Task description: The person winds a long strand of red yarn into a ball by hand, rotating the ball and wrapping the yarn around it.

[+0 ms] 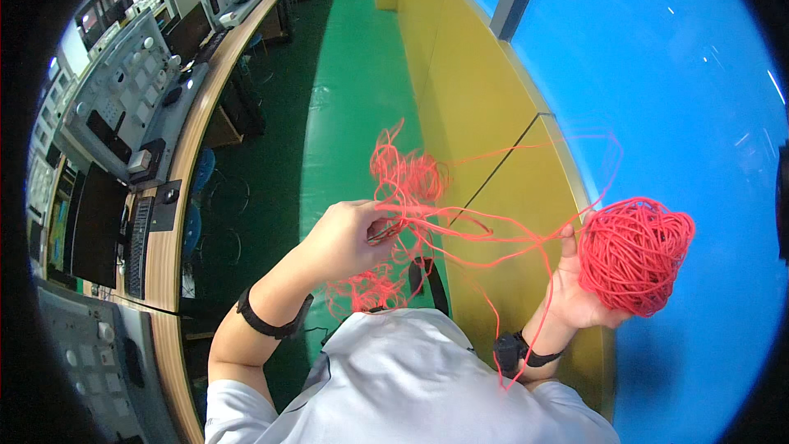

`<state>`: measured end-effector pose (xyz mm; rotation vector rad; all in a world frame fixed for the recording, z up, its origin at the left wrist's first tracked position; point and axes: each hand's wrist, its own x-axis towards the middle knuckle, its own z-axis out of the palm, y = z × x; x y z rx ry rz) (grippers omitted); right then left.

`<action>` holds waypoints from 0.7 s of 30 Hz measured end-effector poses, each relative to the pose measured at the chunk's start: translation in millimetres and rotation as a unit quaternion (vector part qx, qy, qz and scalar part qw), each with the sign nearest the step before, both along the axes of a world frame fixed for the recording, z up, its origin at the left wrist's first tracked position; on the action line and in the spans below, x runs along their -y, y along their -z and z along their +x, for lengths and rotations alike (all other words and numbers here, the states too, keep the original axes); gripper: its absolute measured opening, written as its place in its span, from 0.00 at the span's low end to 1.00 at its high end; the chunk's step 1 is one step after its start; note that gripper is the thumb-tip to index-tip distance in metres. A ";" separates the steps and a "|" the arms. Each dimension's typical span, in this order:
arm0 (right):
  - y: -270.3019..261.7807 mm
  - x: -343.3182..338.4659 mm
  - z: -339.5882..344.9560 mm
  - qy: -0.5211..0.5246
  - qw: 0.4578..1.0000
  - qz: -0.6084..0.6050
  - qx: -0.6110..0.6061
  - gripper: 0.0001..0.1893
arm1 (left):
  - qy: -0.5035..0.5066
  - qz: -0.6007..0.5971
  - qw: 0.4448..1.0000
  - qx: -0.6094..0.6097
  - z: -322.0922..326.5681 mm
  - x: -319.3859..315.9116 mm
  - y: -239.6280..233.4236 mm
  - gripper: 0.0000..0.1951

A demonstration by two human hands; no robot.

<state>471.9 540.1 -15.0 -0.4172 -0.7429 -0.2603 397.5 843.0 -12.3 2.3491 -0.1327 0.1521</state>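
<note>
A large ball of red cord point(638, 256) rests in my right hand point(573, 296), against the palm and fingers, over the blue surface on the right. My left hand point(351, 240) grips a bunch of loose red cord strands point(444, 216) in front of my body. Several strands stretch across between my two hands, and one loop hangs down past the right wrist. Beyond and below my left hand are a tangled heap of red cord point(410, 172) and another tangle point(370, 290), both blurred in part. The fingertips of my left hand are partly hidden.
At left runs a long wooden desk point(185, 135) with a monitor point(98, 231), a keyboard point(140, 246) and equipment panels point(123, 86). Blue stools point(203, 169) stand under it. On the right is a yellow wall point(468, 111) below a blue panel point(647, 105). Green floor point(357, 86) lies between.
</note>
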 end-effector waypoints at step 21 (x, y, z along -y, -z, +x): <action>46.2 3.3 -21.5 -0.020 0.982 0.016 -0.186 0.54 | -0.017 -0.501 0.860 -0.092 -7.0 8.4 -26.5 0.11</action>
